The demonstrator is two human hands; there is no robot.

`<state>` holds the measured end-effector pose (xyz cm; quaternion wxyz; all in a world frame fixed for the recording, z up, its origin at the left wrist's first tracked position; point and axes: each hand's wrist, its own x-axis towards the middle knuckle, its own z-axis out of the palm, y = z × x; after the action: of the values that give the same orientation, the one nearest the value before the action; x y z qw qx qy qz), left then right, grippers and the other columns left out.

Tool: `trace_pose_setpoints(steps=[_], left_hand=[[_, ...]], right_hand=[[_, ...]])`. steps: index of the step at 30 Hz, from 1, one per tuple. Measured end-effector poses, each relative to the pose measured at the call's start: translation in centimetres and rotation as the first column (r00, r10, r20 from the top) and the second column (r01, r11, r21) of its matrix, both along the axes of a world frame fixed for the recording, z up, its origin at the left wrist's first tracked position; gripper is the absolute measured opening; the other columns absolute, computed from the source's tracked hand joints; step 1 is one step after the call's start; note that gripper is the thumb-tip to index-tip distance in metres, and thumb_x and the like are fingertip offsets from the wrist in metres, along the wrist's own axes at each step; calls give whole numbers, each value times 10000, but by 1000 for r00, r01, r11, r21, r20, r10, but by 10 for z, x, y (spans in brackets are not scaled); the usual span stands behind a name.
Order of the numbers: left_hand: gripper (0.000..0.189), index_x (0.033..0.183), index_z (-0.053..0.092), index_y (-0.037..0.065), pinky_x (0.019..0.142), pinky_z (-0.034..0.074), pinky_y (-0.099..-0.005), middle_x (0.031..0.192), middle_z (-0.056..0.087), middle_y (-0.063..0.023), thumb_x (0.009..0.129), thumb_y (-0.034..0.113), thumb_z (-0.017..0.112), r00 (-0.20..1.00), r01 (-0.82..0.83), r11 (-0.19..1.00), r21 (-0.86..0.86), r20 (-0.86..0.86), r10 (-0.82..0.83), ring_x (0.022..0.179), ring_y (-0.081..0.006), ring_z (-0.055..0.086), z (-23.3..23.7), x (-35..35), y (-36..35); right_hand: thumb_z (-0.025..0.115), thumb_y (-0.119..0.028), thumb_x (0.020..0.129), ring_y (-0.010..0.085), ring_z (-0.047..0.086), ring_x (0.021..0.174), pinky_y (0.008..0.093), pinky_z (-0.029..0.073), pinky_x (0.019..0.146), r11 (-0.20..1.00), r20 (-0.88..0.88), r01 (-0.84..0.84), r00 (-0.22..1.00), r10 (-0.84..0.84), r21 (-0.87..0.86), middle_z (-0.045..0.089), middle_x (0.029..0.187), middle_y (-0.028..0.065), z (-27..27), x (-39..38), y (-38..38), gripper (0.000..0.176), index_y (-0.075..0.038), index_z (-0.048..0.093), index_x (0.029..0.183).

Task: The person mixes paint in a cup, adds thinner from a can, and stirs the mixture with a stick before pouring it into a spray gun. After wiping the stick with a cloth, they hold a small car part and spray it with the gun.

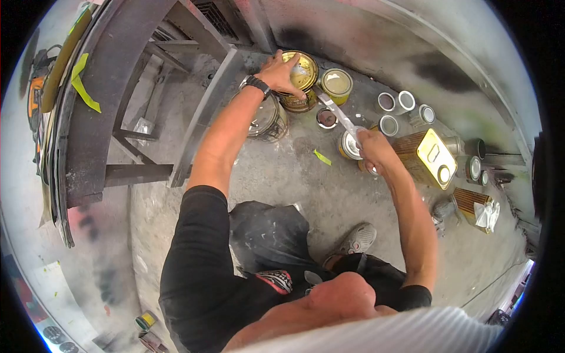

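Observation:
My left hand (281, 73) lies with spread fingers on the lid and rim of a round yellow can (301, 101). My right hand (376, 148) is wrapped round the near end of a flat metal tool (337, 110), whose far tip touches the can's upper right edge. Just right of that can is another yellow-rimmed can (336, 83). A small open tin with dark contents (326, 118) stands below the tool. A larger metal can (268, 117) is under my left wrist. Another tin (349, 145) is partly hidden by my right hand.
Several small tins (388, 125) stand along the wall at the right. Beside them are a rectangular yellow-topped canister (435, 157) and a second canister (471, 203) with white material on it. A dark metal frame (203, 117) stands at the left. Green tape (322, 157) lies on the floor.

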<state>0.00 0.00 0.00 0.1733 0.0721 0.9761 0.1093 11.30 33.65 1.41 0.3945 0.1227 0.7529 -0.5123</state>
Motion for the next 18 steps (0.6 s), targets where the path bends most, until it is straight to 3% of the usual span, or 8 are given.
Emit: trace_pose_setpoints(steps=[2,3,5,8,11,12,15,18], left_hand=[[1443,1685,220,183,1254,255,-550,1624,147,-465,533,686,930,1000,11,999,43,-17,-10,1528,-601,180,-8,0,1],[1448,1681,214,146,1257,258,-531,1628,157,-456,540,675,932,1000,15,1000,-27,-12,-15,1529,-588,196,8,-1,-24],[1458,1674,203,72,1261,264,-493,1634,177,-439,554,654,934,999,23,999,25,-23,-23,1531,-563,228,3,-4,-9],[1509,1658,189,-7,1242,316,-477,1625,264,-378,522,649,936,1000,21,965,261,-23,-16,1511,-497,321,-8,-20,-23],[1441,1641,153,-77,1264,261,-423,1645,289,-341,635,611,922,992,-9,924,381,119,-39,1539,-412,317,16,-28,-38],[1393,1655,123,-56,1259,258,-411,1642,316,-322,694,586,901,994,0,917,399,102,-44,1544,-385,315,-11,-42,-55],[1447,1655,133,-56,1270,238,-420,1661,266,-327,632,630,892,967,-215,749,626,245,73,1560,-409,276,5,-36,-52],[1390,1667,126,-25,1275,198,-437,1685,232,-299,687,641,853,929,-369,537,759,313,196,1578,-386,236,12,-32,-54]], right_hand=[[519,-460,1080,120,347,352,330,316,372,995,127,67,990,-58,-67,459,532,17,3,8,4,459,-62,581,860],[510,-446,1084,122,349,353,329,317,372,981,163,78,985,-49,-177,460,533,16,-11,10,-19,450,-63,583,860],[491,-418,1092,124,354,355,325,317,374,973,203,99,977,-56,-207,463,537,14,-17,9,0,435,-63,588,860],[480,-379,1094,126,364,365,322,324,374,972,133,110,988,-83,-206,462,541,9,-15,13,10,414,-54,595,866],[497,-361,1090,125,389,378,320,343,375,986,29,47,999,-43,-162,471,545,7,-7,23,32,401,-39,601,874],[504,-361,1086,124,402,384,316,350,376,992,-32,34,999,-38,-122,479,547,10,2,29,39,401,-35,602,874],[509,-353,1084,126,439,395,308,368,380,998,-126,-55,990,56,10,499,548,16,33,46,73,402,-31,600,863],[504,-361,1097,126,438,378,299,356,372,997,-109,-30,993,37,66,488,522,15,56,78,101,409,-47,589,848]])
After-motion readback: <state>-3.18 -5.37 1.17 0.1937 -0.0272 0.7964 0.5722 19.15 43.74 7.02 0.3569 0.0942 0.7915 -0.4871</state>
